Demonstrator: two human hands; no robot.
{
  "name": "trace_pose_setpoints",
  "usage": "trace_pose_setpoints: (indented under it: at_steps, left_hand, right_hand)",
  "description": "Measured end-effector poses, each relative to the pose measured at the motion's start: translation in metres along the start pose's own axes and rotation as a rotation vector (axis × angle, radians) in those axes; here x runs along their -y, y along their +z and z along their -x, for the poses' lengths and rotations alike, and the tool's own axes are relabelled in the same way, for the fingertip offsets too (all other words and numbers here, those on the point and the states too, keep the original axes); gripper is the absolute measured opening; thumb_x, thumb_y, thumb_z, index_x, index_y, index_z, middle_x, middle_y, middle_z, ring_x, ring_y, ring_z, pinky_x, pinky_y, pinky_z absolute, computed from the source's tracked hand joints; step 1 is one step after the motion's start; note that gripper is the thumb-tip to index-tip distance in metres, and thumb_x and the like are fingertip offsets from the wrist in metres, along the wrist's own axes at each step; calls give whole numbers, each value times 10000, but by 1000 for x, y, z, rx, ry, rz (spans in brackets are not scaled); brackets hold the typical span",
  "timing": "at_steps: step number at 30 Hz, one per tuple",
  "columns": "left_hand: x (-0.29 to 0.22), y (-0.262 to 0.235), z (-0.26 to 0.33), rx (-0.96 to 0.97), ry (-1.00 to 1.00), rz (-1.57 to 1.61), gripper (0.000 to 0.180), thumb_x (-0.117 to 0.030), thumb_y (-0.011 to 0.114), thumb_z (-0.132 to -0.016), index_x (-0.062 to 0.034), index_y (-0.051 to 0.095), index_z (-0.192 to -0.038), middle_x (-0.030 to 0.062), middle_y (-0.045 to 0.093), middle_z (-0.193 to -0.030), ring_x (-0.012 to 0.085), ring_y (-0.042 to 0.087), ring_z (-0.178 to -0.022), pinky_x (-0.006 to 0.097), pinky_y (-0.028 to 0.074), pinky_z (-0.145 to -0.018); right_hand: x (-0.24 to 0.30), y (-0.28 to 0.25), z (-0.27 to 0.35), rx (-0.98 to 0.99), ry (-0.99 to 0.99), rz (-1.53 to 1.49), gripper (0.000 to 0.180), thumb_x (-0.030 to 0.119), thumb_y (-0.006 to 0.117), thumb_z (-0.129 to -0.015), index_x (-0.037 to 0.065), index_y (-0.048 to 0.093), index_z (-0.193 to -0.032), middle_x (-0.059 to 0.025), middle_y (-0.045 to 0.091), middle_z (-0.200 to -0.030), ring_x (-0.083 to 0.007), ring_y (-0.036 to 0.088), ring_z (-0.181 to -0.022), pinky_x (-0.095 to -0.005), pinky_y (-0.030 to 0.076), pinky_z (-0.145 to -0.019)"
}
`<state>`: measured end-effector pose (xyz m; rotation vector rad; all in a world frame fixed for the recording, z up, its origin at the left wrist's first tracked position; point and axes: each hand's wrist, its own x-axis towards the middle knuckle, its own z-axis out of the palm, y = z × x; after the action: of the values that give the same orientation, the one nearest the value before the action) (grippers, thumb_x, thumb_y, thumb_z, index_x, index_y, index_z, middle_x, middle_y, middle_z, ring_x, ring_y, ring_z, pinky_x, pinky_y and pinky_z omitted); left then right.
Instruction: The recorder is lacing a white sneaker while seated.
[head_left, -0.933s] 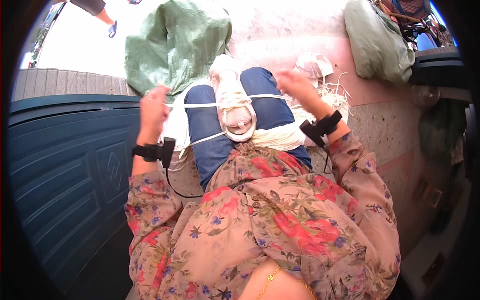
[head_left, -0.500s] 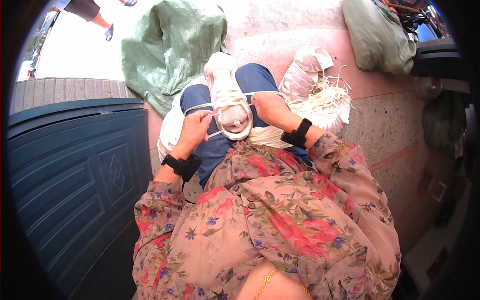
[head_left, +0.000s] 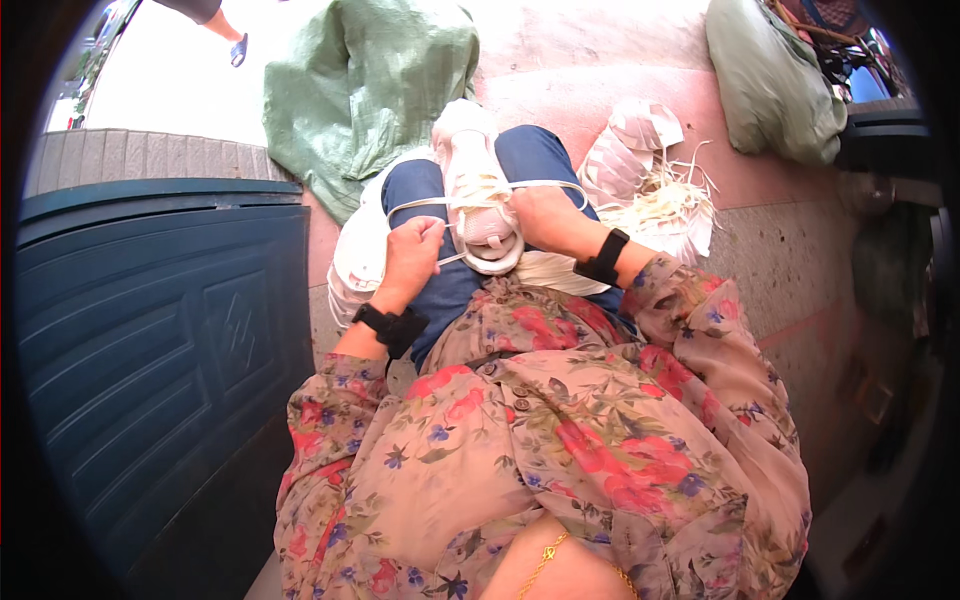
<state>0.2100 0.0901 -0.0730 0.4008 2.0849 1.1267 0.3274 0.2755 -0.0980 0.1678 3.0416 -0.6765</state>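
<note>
As you sit with your knees apart, your sheer tan blouse with red and blue flowers [head_left: 540, 440] fills most of the view. At your left stands a dark blue panelled door [head_left: 120, 320] bearing a diamond-shaped line motif. Ahead slumps a crinkled green plastic sack [head_left: 370, 90]. Smooth blue denim trousers [head_left: 535, 155] cover your thighs; between them rests a pinkish-white mesh sneaker [head_left: 465, 150], long and rounded, any marking on it too small to read. Right of it, white shoes [head_left: 620, 155] lie stacked beside a stringy cream tangle [head_left: 680, 190]. Your left hand [head_left: 410, 255] has its fingers together, pinching a thin, flat white lace [head_left: 420, 202] beside the sneaker. Your right hand [head_left: 550, 215] is against the sneaker's other side, its fingertips hidden, so you cannot tell their grip. Black straps [head_left: 603, 258] circle both wrists.
</note>
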Motion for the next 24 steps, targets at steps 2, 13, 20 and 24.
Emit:
trace_pose_setpoints:
  at_steps: [2, 13, 20, 24]
  left_hand:
    - [-2, 3, 2, -21, 19, -114, 189, -167, 552, -835, 10, 615, -861, 78, 589, -616, 138, 545, -438, 268, 426, -423]
    - [11, 13, -9, -214, 372, -414, 139, -148, 542, -815, -23, 591, -782, 167, 595, -706, 340, 581, -665, 396, 456, -590]
    - [1, 22, -6, -140, 508, -795, 183, -218, 540, -832, -46, 567, -777, 143, 581, -692, 312, 587, -620, 395, 461, -547]
    - [-11, 18, 12, -206, 492, -850, 179, -235, 543, -827, -60, 560, -792, 130, 582, -721, 324, 584, -601, 395, 467, -538]
  right_hand:
    - [-3, -3, -1, 162, 177, -173, 106, 95, 499, -731, 13, 565, -731, -170, 582, -698, -323, 589, -668, -387, 462, -610]
    - [-2, 5, -1, 93, 81, -101, 107, 56, 476, -734, -7, 540, -792, -180, 570, -670, -318, 591, -671, -430, 449, -615]
    - [2, 9, 6, -60, -55, 32, 154, 70, 521, -714, 12, 574, -847, -133, 587, -716, -284, 584, -735, -383, 438, -635]
    - [15, -11, 16, -63, 72, 17, 86, 108, 520, -744, 53, 579, -772, -111, 538, -798, -292, 496, -841, -399, 387, -750]
